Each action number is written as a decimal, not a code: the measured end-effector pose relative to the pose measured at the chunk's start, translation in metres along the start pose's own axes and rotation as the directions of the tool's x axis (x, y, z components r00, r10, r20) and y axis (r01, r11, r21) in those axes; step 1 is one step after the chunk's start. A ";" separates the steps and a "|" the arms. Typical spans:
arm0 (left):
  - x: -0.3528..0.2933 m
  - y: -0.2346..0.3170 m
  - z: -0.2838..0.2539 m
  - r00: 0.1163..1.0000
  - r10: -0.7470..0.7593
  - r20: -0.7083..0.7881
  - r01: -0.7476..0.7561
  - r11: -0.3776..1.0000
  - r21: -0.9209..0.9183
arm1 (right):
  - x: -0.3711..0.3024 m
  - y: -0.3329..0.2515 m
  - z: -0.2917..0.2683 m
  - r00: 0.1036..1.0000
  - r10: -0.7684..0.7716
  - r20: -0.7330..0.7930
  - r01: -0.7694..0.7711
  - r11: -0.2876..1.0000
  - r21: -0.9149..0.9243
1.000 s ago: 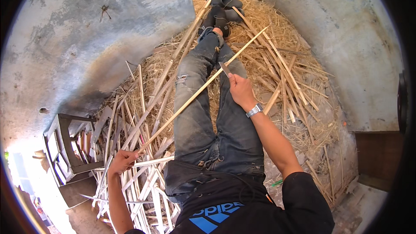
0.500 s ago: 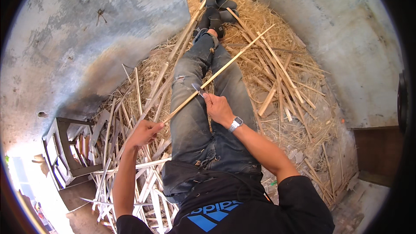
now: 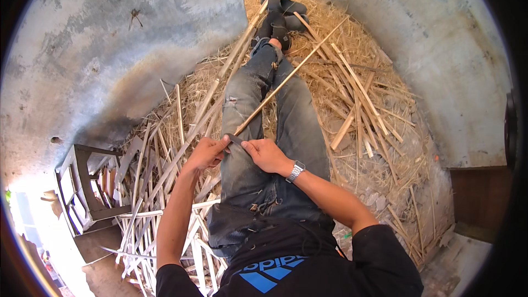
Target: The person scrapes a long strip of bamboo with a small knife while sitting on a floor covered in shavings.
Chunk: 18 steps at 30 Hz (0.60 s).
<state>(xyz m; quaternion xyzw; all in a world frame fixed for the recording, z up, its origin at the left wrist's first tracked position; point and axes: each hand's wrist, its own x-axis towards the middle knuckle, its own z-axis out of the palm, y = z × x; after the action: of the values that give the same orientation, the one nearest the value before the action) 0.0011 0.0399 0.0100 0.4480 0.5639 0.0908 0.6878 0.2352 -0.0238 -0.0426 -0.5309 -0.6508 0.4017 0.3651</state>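
A long thin wooden strip slants across my outstretched legs, its far end over the straw to the right of my feet. My left hand is closed with thumb and fingers pinched at the strip's near end, over my left thigh. Close beside it, my right hand, with a metal watch at the wrist, is closed round a knife; the handle is mostly hidden in the fist. The dark knife blade lies across the strip's near end, and its tip reaches my left fingers.
Several loose wooden strips lie on straw right of my legs. A heap of pale strips is at my left, beside a dark open frame. Grey walls rise on both sides. Dark shoes are at my feet.
My right hand and the knife have slid along the strip toward my left hand. The hands, apart before, are now nearly together. The left hand has shifted slightly right.
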 end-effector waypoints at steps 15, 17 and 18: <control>-0.055 -0.036 0.016 0.883 0.401 -0.242 -0.258 0.849 0.462 | 0.007 0.004 -0.040 0.914 0.200 -0.352 -0.155 0.976 0.153; -0.059 -0.040 0.019 0.873 0.416 -0.255 -0.263 0.841 0.472 | 0.011 0.001 -0.033 0.909 0.201 -0.365 -0.152 0.975 0.160; -0.061 -0.040 0.020 0.887 0.386 -0.254 -0.253 0.865 0.433 | 0.015 0.001 -0.030 0.913 0.186 -0.364 -0.166 0.982 0.086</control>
<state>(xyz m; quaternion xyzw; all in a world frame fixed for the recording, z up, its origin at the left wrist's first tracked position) -0.0181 -0.0325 0.0225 0.6416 0.5948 0.1656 0.4552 0.2606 -0.0044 -0.0305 -0.6436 -0.5089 0.3427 0.4575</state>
